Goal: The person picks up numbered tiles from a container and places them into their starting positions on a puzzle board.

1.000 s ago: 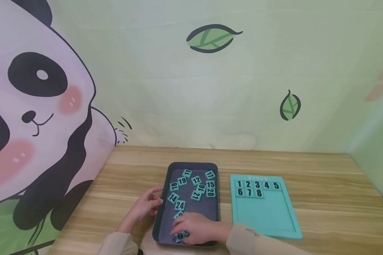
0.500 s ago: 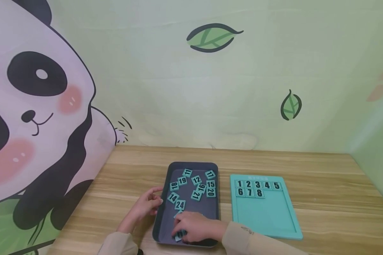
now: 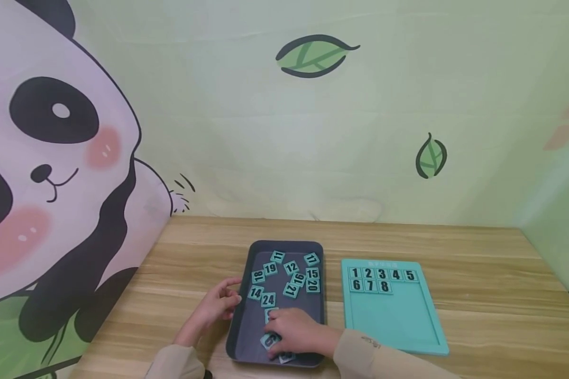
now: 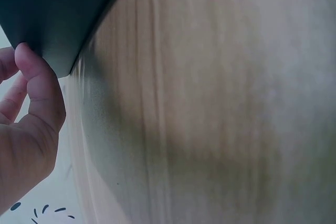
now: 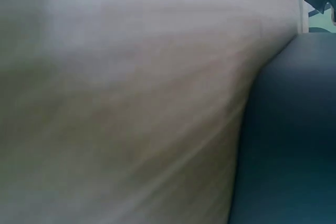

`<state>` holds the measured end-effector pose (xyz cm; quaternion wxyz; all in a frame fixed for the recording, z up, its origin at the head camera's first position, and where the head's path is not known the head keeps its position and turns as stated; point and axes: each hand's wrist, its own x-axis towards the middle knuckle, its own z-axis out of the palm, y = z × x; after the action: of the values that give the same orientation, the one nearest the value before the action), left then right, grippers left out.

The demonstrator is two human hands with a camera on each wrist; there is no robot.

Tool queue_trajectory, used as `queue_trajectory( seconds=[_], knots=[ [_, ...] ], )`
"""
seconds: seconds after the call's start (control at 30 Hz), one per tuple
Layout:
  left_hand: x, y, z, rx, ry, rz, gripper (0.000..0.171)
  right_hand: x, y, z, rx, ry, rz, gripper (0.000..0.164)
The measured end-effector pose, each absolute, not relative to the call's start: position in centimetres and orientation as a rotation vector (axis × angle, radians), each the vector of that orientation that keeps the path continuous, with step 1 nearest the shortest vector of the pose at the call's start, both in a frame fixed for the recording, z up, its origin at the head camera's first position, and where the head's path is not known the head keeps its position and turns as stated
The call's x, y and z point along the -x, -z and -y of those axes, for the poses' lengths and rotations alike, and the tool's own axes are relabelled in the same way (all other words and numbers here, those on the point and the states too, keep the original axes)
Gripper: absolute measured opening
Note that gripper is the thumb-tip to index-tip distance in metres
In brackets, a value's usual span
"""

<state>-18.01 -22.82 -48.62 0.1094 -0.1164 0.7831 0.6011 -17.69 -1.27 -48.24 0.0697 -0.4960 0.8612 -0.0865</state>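
Note:
In the head view my right hand (image 3: 296, 330) reaches into the dark tray (image 3: 234, 337), fingers spread over number tiles near its front end. Between thumb and fingers shows a tile that reads 6 or 9 (image 3: 268, 341). Another tile (image 3: 286, 358) is partly under the hand, and one more (image 3: 270, 315) lies at the fingertips, its number partly hidden. My left hand (image 3: 218, 301) stays at the tray's left side, fingers loosely bent; in the left wrist view its thumb (image 4: 35, 69) touches the tray wall. The right wrist view shows no hand.
More tiles, among them 24 (image 3: 268, 300) and 14 (image 3: 255, 292), lie scattered in the tray's middle and far end. Right of the tray, a turquoise board (image 3: 393, 321) holds tiles 1 to 8 in two rows. Both rest on a wooden table (image 3: 493, 295) before a printed wall.
My right hand has shifted a little away from me in the tray. Tile 24 has turned and slid slightly, the 6-or-9 tile has moved up, and another tile now shows below the hand.

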Motion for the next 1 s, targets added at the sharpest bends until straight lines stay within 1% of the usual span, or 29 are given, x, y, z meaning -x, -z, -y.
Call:
queue_trajectory(
  seconds=[0.13,0.3,0.5,0.73,1.0],
  knots=[
    [18.0,48.6,22.8,0.365,-1.759,-2.306,0.042,17.8,47.9,0.8,1.454,0.218,-2.596,0.045],
    [17.9,48.6,22.9,0.344,-1.764,-2.309,0.042,17.7,47.4,0.3,1.426,0.223,-2.564,0.041],
    [17.9,48.5,22.9,0.344,-1.756,-2.311,0.042,17.5,47.4,0.4,1.379,0.314,-2.556,0.044],
    [17.9,48.5,22.8,0.345,-1.746,-2.309,0.041,17.3,47.8,1.0,1.374,0.347,-2.530,0.037],
    [18.0,48.6,22.7,0.339,-1.777,-2.300,0.042,17.4,48.2,1.2,1.356,0.337,-2.533,0.034]
  ],
)
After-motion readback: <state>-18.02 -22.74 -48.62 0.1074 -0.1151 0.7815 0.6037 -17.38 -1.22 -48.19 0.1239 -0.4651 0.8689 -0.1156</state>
